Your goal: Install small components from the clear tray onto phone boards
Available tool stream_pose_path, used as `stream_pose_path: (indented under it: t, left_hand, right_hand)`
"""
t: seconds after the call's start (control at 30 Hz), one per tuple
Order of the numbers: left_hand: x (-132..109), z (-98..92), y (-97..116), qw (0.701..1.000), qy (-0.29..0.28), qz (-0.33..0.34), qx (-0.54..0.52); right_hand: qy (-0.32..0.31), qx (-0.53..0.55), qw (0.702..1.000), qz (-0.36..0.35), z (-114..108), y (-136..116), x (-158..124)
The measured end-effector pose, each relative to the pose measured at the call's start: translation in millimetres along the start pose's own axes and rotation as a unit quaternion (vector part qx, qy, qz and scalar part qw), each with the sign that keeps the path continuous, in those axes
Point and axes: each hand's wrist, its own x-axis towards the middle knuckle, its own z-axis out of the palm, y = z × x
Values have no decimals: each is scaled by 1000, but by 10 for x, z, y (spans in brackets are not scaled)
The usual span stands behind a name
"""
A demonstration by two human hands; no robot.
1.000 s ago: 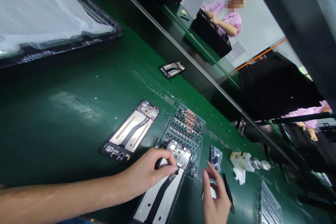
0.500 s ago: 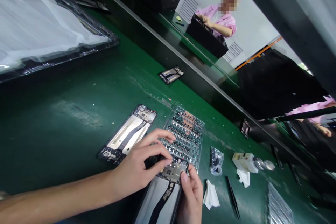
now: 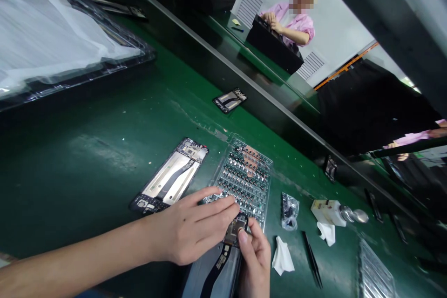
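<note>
An opened phone (image 3: 213, 263) lies tilted in front of me, its circuit board at the top and a black ribbon cable running down its pale metal middle. My right hand (image 3: 254, 256) grips the phone's upper right edge, thumb on the board. Across the phone's upper left part reaches my left hand (image 3: 206, 223), fingers bent together over the board's top corner; its thumb and whatever it pinches are hidden. Just beyond is a clear plastic tray (image 3: 244, 181) with rows of small parts. A second opened phone (image 3: 171, 177) lies left of the tray.
On the green table (image 3: 87, 186) to the right lie black tweezers (image 3: 312, 260), a white cloth (image 3: 282, 257), a small plastic bag (image 3: 289, 212) and a tipped bottle (image 3: 328, 213). Another phone frame (image 3: 229, 100) lies near the back rail. A co-worker (image 3: 296, 28) sits beyond it.
My left hand has rolled over and moved right across the board, its fingers closing together and covering more of it. My right hand keeps its hold on the phone.
</note>
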Motion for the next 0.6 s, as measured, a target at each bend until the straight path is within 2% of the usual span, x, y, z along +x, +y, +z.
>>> stream_pose_path:
  t: [0.2,0.27,0.3,0.33,0.37,0.43,0.47,0.5,0.53,0.6]
  left_hand:
    - [53,-22,-48,1000,-23,-12,0]
    - [71,-43,-45,996,-40,-65,-50]
    - [78,-49,-37,987,-46,-120,-96]
    - [81,-49,-27,967,-54,-193,-154]
    - [82,-42,-14,933,-68,-274,-222]
    - [77,-6,14,826,-108,-419,-360]
    - [72,20,28,772,-129,-463,-416]
    - [67,47,40,731,-146,-485,-457]
    - [64,71,52,707,-155,-494,-482]
    - [60,101,74,698,-160,-493,-494]
  right_hand:
    - [-25,7,1000,-9,17,8,45]
    - [-25,10,1000,-14,46,6,50]
    - [-22,9,1000,-18,56,5,51]
    - [-19,7,1000,-21,61,5,52]
    - [-15,1,1000,-24,59,6,53]
    - [-8,-18,999,-27,32,10,59]
    - [-5,-34,999,-31,10,12,63]
    - [-1,-56,998,-39,-15,12,69]
    - [4,-82,995,-50,-40,11,75]
    - [15,-143,987,-76,-80,0,89]
